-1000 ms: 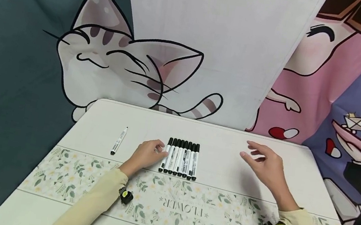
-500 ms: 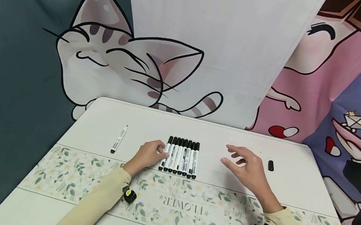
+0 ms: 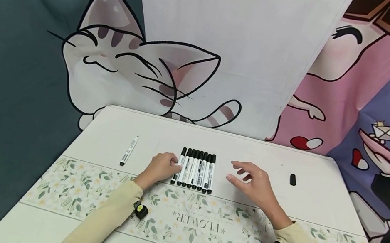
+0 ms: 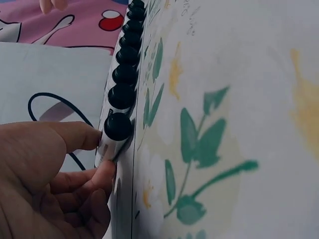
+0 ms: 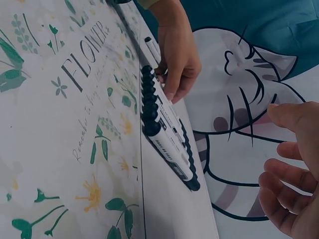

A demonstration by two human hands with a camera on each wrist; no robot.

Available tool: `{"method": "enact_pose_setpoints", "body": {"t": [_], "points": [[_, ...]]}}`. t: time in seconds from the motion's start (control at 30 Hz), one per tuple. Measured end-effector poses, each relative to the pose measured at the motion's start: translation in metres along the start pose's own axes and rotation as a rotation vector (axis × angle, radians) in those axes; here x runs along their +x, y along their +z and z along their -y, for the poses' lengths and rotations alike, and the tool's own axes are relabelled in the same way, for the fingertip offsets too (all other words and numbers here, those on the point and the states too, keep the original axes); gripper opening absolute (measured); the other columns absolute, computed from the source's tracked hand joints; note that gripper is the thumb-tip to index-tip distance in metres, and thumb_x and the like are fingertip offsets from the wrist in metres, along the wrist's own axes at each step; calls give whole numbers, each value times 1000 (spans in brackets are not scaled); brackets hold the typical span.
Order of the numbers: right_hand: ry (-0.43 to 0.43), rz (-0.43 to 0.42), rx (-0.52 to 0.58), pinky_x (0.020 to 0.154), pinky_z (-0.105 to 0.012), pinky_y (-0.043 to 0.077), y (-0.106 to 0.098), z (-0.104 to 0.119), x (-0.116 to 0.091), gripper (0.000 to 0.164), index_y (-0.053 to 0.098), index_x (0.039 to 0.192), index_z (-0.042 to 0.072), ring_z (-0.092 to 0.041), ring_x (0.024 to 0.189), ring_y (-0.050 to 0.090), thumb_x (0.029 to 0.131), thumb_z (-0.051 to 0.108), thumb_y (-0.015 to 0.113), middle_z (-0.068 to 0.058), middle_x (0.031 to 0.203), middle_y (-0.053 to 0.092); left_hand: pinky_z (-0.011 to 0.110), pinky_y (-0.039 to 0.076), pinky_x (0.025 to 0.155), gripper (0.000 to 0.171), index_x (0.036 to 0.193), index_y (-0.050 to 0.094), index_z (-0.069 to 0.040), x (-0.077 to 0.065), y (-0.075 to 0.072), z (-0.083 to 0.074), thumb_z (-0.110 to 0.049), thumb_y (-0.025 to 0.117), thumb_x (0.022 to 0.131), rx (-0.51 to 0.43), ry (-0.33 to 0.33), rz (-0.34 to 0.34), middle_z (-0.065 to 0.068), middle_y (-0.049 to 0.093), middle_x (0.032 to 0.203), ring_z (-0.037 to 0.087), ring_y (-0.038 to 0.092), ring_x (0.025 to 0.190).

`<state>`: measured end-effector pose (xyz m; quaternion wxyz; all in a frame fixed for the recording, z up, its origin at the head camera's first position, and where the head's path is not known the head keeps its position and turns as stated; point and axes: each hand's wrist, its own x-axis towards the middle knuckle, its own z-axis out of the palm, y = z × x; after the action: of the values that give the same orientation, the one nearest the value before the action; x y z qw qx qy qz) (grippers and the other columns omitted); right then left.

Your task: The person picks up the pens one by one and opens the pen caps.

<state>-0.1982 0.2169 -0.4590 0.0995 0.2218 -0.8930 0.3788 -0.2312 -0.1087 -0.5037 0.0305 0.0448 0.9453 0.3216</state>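
Left hand (image 3: 161,166) pinches the end marker (image 4: 117,128) of a row of markers (image 3: 198,169); right hand (image 3: 252,181), relaxed and empty, hangs near. Light, level pressure should keep everything straight.

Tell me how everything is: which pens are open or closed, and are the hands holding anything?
Lone slim white marker: uncapped, tip bare, lying flat
Small black cylindrical cap: off, loose, on no marker
Eight slim white black-capped markers: closed, lying side by side
Left hand: pinching the leftmost marker of the eight
Right hand: holding nothing, fingers loosely bent
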Motion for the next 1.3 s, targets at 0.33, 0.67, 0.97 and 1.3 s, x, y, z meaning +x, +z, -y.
{"method": "enact_pose_setpoints", "body": {"t": [0.33, 0.67, 0.97, 1.3], "points": [[-18, 26, 10, 73, -38, 59, 3, 5, 9, 42, 72, 127, 16, -17, 96, 68, 89, 30, 82, -2, 119, 72, 37, 53, 70, 18, 97, 76, -2, 0, -7, 1, -18, 69, 91, 3, -34, -37, 4, 69, 76, 18, 62, 70], [-31, 55, 15, 75, -43, 59, -2, 14, 14, 42, 71, 128, 16, -17, 96, 68, 90, 32, 81, -3, 122, 71, 37, 49, 69, 21, 109, 73, -10, -12, -19, -5, -21, 71, 91, -39, 19, -143, 2, 72, 96, 16, 62, 76], [-35, 64, 14, 76, -35, 57, -8, 29, 17, 44, 70, 130, 16, -15, 96, 68, 91, 33, 79, -2, 121, 72, 33, 49, 70, 24, 118, 71, -17, -35, -34, -20, -23, 69, 95, -85, 224, -134, -3, 74, 99, 10, 62, 80], [-66, 57, 53, 75, -32, 57, -17, 56, 16, 43, 70, 131, 18, -12, 93, 69, 91, 30, 80, 3, 113, 74, 31, 53, 72, 27, 119, 71, -13, -55, -46, -36, -18, 74, 93, -24, 530, -212, 0, 74, 103, 19, 67, 89]]}}
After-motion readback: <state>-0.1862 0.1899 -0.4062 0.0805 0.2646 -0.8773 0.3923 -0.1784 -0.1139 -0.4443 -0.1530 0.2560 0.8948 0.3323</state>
